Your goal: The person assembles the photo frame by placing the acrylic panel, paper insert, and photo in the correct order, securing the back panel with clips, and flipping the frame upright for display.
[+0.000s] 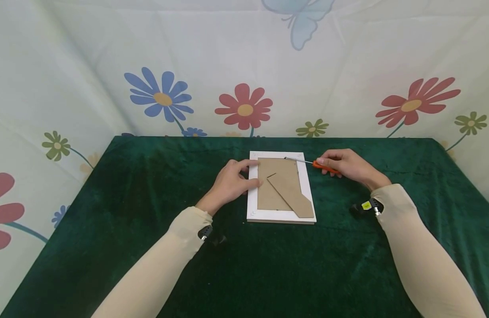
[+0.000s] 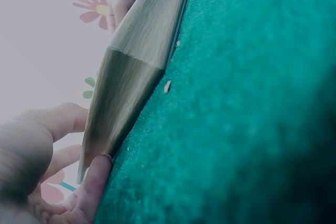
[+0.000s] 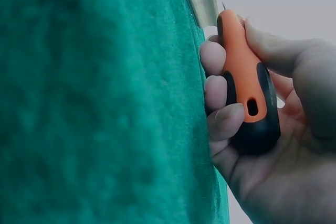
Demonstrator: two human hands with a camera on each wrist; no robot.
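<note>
A white-bordered picture frame [image 1: 252, 201] lies face down on the green cloth, its brown backing board [image 1: 264, 194] and slanted stand leg [image 1: 294, 196] facing up. My left hand [image 1: 226, 182] grips the frame's left edge. In the left wrist view, fingers lie along the wood-grained side [image 2: 142, 30]. Curled around an orange and black screwdriver [image 3: 244, 77], my right hand [image 1: 349, 165] is beyond the frame's right edge. The metal shaft crosses the white border, and its tip is at the backing's upper edge. Small dark tabs show along that backing edge.
Dark green velvet cloth [image 1: 288, 269] covers the table. Behind it hangs a white curtain [image 1: 328, 79] printed with flowers and a butterfly. Small pale crumbs [image 2: 167, 86] lie on the cloth near the frame. A wrist camera [image 1: 361, 208] sits below the right sleeve.
</note>
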